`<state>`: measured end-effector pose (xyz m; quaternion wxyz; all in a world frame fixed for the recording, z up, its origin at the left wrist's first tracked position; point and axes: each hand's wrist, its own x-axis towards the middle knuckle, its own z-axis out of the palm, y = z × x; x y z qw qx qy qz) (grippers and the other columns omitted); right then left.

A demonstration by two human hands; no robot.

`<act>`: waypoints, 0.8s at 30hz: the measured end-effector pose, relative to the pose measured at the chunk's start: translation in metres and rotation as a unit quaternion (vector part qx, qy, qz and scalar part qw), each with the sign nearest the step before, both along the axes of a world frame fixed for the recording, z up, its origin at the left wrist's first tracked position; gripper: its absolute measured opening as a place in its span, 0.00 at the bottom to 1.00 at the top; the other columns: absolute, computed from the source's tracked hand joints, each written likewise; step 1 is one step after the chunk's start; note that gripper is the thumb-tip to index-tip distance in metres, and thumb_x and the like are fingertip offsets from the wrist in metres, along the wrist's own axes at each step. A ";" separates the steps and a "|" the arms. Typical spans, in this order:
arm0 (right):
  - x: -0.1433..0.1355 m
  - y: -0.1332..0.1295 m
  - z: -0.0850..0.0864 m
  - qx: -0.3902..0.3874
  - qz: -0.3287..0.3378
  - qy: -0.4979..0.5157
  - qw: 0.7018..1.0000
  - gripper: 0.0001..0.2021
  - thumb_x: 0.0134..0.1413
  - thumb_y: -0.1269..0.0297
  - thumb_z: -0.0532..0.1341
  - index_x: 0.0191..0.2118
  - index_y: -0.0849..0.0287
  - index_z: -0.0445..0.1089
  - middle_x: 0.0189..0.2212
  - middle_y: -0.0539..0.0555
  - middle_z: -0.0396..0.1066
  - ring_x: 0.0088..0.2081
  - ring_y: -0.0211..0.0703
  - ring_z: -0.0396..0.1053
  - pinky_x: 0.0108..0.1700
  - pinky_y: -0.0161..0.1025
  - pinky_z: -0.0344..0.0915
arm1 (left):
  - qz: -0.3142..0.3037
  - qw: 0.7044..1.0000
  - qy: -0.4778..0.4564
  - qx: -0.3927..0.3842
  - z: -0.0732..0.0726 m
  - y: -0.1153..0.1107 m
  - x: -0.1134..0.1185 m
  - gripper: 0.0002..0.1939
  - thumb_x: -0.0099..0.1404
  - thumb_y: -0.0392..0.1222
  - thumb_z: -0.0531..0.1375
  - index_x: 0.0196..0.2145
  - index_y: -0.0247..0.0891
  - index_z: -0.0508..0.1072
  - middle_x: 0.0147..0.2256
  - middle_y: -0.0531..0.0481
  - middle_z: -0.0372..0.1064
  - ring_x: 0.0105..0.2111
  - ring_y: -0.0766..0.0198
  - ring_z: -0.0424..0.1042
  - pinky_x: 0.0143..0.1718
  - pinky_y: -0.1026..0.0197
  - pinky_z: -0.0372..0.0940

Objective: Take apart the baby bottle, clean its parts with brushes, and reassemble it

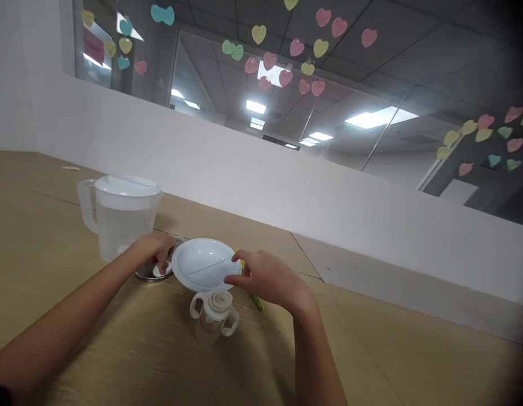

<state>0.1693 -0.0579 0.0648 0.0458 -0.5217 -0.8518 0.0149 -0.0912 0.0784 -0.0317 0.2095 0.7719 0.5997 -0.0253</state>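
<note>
My left hand [158, 248] reaches down with its fingers bent together at a small white round piece [159, 272] on a shiny metal dish [148, 277]. The hand hides much of that dish. My right hand [267, 277] is at the right side of a white divided plate [204, 256], thumb and forefinger apart over its rim. Just in front of the plate stands a clear two-handled cup [210, 322] with a whitish top. A green and yellow item [258, 303] lies partly hidden under my right hand; its kind is unclear.
A translucent pitcher [126, 220] with a white lid and handle stands left of the metal dish. The brown tabletop [45, 237] meets a white wall [253, 186] at the back. Above it, heart-shaped notes [297, 47] stick to a glass window.
</note>
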 end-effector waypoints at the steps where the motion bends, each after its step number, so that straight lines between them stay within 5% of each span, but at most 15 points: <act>1: 0.000 0.000 0.000 0.000 0.000 0.000 1.000 0.21 0.53 0.48 0.57 0.46 0.57 0.69 0.36 0.55 0.73 0.34 0.44 0.69 0.29 0.36 0.55 | 0.005 1.000 0.013 -0.023 0.001 -0.001 0.001 0.18 0.31 0.36 0.70 0.26 0.35 0.75 0.17 0.50 0.69 0.21 0.56 0.71 0.26 0.59 0.65; 10: 0.002 0.001 0.000 0.002 0.000 0.006 1.000 0.20 0.54 0.48 0.56 0.46 0.57 0.69 0.36 0.55 0.74 0.35 0.45 0.70 0.30 0.36 0.56 | 0.035 0.996 0.072 0.024 0.029 -0.019 0.004 0.10 0.39 0.32 0.64 0.25 0.35 0.76 0.27 0.43 0.74 0.27 0.54 0.72 0.29 0.58 0.64; 15: 0.001 0.002 -0.001 0.026 0.010 0.031 0.999 0.20 0.55 0.49 0.57 0.46 0.58 0.69 0.38 0.56 0.73 0.37 0.45 0.70 0.35 0.37 0.59 | 0.035 0.971 0.091 0.219 0.065 -0.053 0.009 0.08 0.52 0.35 0.59 0.32 0.35 0.74 0.36 0.40 0.73 0.36 0.49 0.71 0.33 0.58 0.60; 21: -0.014 0.013 -0.007 0.038 0.102 0.184 0.977 0.33 0.52 0.48 0.60 0.59 0.60 0.54 0.51 0.60 0.65 0.47 0.47 0.66 0.44 0.40 0.61 | -0.135 0.929 -0.114 0.325 0.084 -0.103 0.048 0.11 0.64 0.48 0.52 0.39 0.42 0.70 0.36 0.52 0.73 0.35 0.60 0.71 0.33 0.63 0.59; 24: -0.018 0.016 -0.006 0.018 0.153 0.227 0.962 0.28 0.51 0.55 0.62 0.56 0.58 0.57 0.49 0.57 0.67 0.46 0.45 0.65 0.44 0.39 0.61 | -0.189 0.903 -0.228 0.310 0.084 -0.112 0.058 0.12 0.65 0.48 0.51 0.41 0.42 0.68 0.38 0.54 0.73 0.36 0.64 0.70 0.36 0.65 0.60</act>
